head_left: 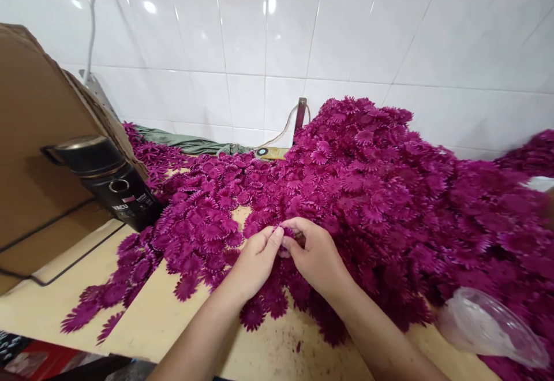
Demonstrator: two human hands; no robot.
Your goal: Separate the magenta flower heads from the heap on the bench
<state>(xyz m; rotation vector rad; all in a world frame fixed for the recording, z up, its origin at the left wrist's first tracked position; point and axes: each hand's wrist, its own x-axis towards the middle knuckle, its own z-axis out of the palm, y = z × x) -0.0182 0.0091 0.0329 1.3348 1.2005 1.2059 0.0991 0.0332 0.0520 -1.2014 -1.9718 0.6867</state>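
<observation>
A big heap of magenta fabric flower petals [381, 185] covers the wooden table [142, 317] from the centre to the right. My left hand [255, 262] and my right hand [318, 254] meet at the front edge of the heap. Both pinch a small magenta flower piece [286, 232] between their fingertips. Loose single petals [112, 294] lie spread toward the left front.
A black flask [110, 182] leans against a brown cardboard sheet [38, 138] at the left. A clear plastic bag [489, 326] lies at the right front. White tiled wall [277, 40] runs behind, with a cable and a metal bracket [300, 115].
</observation>
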